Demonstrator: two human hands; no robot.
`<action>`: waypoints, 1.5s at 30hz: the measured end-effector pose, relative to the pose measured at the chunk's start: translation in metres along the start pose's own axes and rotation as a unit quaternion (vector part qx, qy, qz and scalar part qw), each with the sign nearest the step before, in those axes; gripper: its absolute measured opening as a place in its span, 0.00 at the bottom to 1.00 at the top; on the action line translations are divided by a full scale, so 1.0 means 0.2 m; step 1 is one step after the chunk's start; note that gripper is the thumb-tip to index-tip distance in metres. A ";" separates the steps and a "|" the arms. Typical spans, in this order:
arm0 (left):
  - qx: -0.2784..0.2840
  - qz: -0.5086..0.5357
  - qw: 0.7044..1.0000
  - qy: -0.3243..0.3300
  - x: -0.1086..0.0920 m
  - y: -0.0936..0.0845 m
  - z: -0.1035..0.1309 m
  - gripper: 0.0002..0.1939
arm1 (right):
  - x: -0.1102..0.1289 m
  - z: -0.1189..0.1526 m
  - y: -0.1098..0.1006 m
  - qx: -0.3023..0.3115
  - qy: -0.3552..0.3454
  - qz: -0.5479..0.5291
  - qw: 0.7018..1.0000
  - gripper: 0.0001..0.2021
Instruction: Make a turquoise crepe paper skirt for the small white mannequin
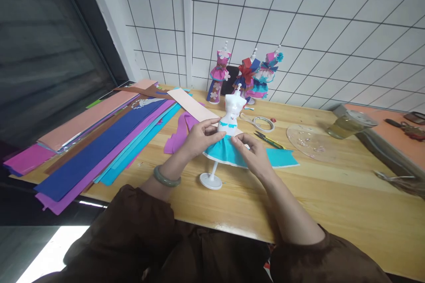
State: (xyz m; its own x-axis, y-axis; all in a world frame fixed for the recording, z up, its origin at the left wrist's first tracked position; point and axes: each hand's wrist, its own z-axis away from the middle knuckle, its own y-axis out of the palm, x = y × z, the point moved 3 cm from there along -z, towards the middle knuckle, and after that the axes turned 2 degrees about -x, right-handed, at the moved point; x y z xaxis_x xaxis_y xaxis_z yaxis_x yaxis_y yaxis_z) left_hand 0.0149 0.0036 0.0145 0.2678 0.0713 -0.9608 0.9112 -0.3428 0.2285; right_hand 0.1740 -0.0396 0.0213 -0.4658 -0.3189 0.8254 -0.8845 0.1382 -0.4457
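A small white dress-form mannequin [234,105] stands in front of me on a round white base [211,181], leaning slightly. A turquoise strip [226,152] with a white lower edge, paper or cloth, is gathered round its hips like a skirt. The strip's loose end stretches right along the table. My left hand [203,136] is closed at the waist, thumb on the strip's top edge and fingers behind the form. Pinched between the thumb and fingers of my right hand [251,152] are the strip's folds. Small turquoise patches show on the waist above.
Stacked coloured sheets [99,141] cover the table's left side. Purple pieces [179,135] lie nearer. Dressed mannequins [221,68] stand by the wall. To the right are a tape roll [263,124], scissors [270,140], a clear dish [307,142] and a lidded cup [352,124].
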 end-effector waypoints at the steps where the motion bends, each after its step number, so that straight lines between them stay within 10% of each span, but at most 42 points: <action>1: 0.004 -0.007 1.000 0.004 0.00 0.00 0.00 0.35 | 0.01 0.00 0.00 0.005 0.014 -0.013 1.000 0.17; 20: 0.092 -0.011 0.994 0.053 -0.01 0.03 0.01 0.26 | -0.04 0.00 0.03 0.016 0.070 -0.050 0.996 0.20; 45: 0.017 0.010 1.000 -0.015 0.02 0.03 0.00 0.47 | 0.03 0.00 -0.01 -0.006 0.060 -0.074 0.995 0.20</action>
State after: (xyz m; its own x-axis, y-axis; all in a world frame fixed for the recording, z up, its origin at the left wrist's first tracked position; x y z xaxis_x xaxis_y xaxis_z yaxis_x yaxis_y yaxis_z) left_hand 0.0210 0.0010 0.0121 0.2747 0.0359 -0.9608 0.8949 -0.3750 0.2419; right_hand 0.1730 -0.0425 0.0267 -0.3290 -0.2228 0.9177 -0.9438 0.1087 -0.3120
